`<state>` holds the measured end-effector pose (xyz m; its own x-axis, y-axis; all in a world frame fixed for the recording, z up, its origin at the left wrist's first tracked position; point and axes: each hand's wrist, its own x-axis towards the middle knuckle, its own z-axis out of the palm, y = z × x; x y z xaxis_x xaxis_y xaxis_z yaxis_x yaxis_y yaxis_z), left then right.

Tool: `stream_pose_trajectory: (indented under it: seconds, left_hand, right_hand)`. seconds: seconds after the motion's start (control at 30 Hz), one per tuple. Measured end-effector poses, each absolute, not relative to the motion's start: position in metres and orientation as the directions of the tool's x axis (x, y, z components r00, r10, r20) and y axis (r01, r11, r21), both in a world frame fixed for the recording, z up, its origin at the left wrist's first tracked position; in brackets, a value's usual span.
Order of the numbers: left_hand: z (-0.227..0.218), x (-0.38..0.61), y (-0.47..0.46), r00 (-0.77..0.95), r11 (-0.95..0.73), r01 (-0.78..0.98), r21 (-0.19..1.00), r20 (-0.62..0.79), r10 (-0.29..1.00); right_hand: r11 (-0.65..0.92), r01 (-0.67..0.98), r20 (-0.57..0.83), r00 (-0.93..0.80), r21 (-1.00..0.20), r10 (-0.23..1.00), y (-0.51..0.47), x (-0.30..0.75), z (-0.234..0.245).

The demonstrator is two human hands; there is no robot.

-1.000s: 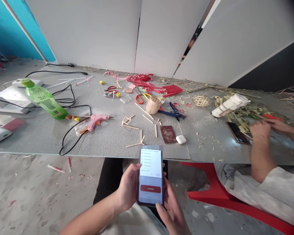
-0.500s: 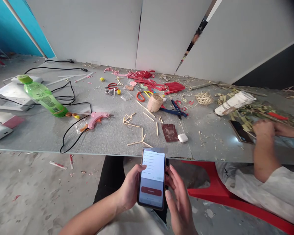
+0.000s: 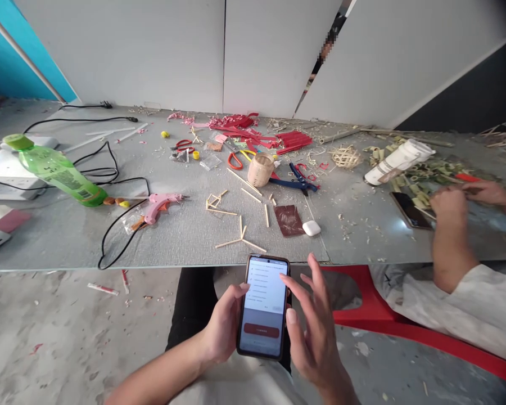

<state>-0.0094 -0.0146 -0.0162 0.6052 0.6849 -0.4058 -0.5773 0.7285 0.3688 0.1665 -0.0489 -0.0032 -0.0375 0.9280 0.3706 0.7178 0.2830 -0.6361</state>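
Lying between the two hands, a phone [image 3: 263, 306] faces screen-up above the lap, its top edge just short of the table's near edge in view. The left hand [image 3: 223, 323] is curled around the phone's left side, thumb over the screen margin. The right hand [image 3: 316, 326] is spread wide and grips nothing; its index fingertip hangs over the screen's upper right, contact uncertain, and its thumb is beside the right edge. Ahead of the hands, across a strip of the table [image 3: 185, 236], lie joined wooden sticks [image 3: 242, 239]. Beyond the right fingertips, a white case [image 3: 311, 228] touches a brown sheet [image 3: 289, 219]; farther ahead are a woven cup [image 3: 260, 170] and blue pliers [image 3: 293, 183]. Ahead and left of the left hand are a pink glue gun [image 3: 158, 207] and a green bottle [image 3: 61, 171]. To the right hand's right, a gap separates it from a red chair [image 3: 362, 304]; a co-worker's hands [image 3: 449, 208] are well apart.
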Motion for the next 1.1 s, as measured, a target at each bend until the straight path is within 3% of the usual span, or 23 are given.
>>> stream_pose_trajectory:
  seconds: [0.2,0.6,0.8,1.1]
  left_hand:
    - [-0.0174,-0.0093,-0.0131,0.59,0.718,-0.59,0.37,-0.41,0.696]
    - [-0.0154,-0.0097,-0.0118,0.607,0.717,-0.594,0.364,-0.382,0.697]
    - [-0.0144,-0.0107,-0.0096,0.63,0.72,-0.592,0.36,-0.35,0.693]
    - [-0.0105,-0.0119,-0.0075,0.613,0.709,-0.625,0.325,-0.358,0.705]
  right_hand:
    - [0.386,0.697,0.455,-0.095,-0.604,0.885,-0.0541,0.1677,-0.0047]
    - [0.39,0.728,0.452,-0.124,-0.564,0.884,-0.0523,0.1664,-0.0059]
    - [0.481,0.727,0.586,-0.132,-0.491,0.799,-0.0552,0.1726,-0.011]
    - [0.505,0.744,0.605,-0.172,-0.438,0.778,-0.0574,0.1722,-0.0055]
